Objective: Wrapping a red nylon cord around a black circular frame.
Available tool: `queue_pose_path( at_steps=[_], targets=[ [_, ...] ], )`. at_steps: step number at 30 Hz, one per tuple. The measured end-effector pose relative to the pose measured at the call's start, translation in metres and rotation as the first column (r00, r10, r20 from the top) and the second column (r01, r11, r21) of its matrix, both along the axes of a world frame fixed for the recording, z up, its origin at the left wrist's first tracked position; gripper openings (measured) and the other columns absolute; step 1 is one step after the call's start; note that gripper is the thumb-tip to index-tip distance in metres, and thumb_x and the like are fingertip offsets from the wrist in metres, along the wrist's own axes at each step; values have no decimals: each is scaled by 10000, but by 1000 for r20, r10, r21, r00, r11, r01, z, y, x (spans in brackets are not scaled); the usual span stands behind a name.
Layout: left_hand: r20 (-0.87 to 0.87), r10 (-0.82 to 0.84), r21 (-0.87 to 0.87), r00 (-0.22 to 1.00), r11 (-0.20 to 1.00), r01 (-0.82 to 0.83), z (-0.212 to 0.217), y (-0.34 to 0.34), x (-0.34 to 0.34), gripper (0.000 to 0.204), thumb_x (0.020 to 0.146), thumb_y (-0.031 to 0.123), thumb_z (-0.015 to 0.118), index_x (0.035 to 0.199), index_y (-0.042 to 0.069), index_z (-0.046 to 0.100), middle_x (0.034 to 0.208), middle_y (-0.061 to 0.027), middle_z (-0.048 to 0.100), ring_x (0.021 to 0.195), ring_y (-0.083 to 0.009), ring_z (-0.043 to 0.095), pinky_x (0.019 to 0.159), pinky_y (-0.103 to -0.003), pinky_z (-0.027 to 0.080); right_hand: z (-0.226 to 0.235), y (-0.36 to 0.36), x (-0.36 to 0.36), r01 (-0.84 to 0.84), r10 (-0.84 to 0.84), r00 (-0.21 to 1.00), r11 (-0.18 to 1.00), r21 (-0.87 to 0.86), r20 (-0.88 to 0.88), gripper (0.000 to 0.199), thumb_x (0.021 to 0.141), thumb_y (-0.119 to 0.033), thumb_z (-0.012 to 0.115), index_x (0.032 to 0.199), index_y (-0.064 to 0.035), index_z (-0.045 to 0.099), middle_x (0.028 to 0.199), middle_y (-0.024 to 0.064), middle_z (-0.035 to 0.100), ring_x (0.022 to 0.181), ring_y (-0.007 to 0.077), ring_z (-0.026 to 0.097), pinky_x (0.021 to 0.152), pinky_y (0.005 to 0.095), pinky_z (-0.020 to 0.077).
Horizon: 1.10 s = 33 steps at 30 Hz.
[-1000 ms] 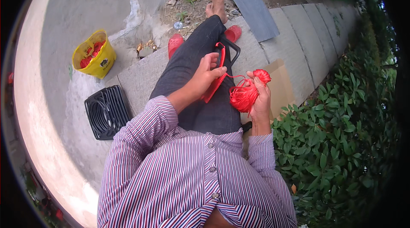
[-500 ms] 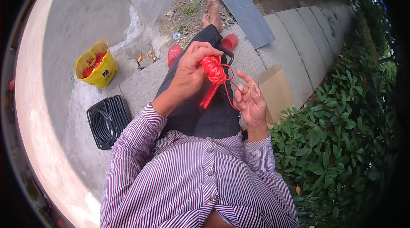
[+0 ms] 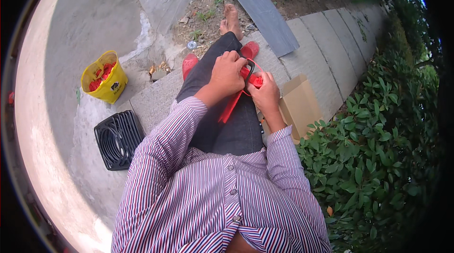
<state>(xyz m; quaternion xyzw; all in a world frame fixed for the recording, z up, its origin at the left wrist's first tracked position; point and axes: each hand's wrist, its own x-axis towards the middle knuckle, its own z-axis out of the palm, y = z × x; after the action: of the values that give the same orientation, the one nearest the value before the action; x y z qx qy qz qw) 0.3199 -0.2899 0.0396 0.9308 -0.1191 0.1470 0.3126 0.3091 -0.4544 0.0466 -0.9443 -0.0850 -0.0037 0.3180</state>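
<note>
A bundle of shiny red cord (image 3: pixel 256 80) is between my hands, above my dark trousers. My right hand (image 3: pixel 266 94) is closed, gripping the bundle at its right side with thumb and fingers. My left hand (image 3: pixel 228 74) is closed too, its fingertips bent down at the bundle's left side, where some red shows beneath them. A curved black piece like a hook or handle (image 3: pixel 249 68) stands between the two hands, with a thin red strand looping near it. Below, a ridged red strip (image 3: pixel 230 108) slants across my lap; its upper end is hidden by my left hand.
At left stand a yellow bucket (image 3: pixel 118 87) with red pieces inside and a black rack-like coil (image 3: pixel 119 140). An opened cardboard box (image 3: pixel 302 106) lies at right beside leafy bushes (image 3: pixel 364 168). Red shoes (image 3: pixel 190 63), a bare foot (image 3: pixel 231 18) and a grey board (image 3: pixel 265 16) are ahead.
My right hand has moved up and left from the loose strand to take hold of the bundle. My left hand has shifted slightly right and lower, and the black piece now shows between the hands.
</note>
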Motion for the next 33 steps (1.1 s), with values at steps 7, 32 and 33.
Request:
queue_pose_path(
  at_steps=[7,32,33],
  targets=[
    [-89,-117,-375,989,924,75,3,11,-56,533,711,190,679,1201,33,540,1048,-151,504,980,-324,538,877,-405,452,6,-17,-33,183,-91,983,569,802,-160,399,773,-52,736,1143,22,607,1147,67,600,992,171,594,855,294,493],
    [-45,-231,-516,972,839,175,21,-13,-41,386,613,53,830,883,43,554,1005,-86,520,921,-268,577,762,-348,480,11,-29,-30,-115,34,961,951,287,273,450,781,-404,749,948,-3,635,1045,133,619,1012,319,557,888,408,439],
    [-45,-235,-515,971,839,179,21,-14,-42,386,613,53,830,883,43,554,1005,-86,520,921,-268,577,762,-348,480,16,-27,-29,-91,24,964,966,244,265,433,792,-407,735,917,-5,632,1025,132,624,1014,315,557,882,406,440]
  ],
)
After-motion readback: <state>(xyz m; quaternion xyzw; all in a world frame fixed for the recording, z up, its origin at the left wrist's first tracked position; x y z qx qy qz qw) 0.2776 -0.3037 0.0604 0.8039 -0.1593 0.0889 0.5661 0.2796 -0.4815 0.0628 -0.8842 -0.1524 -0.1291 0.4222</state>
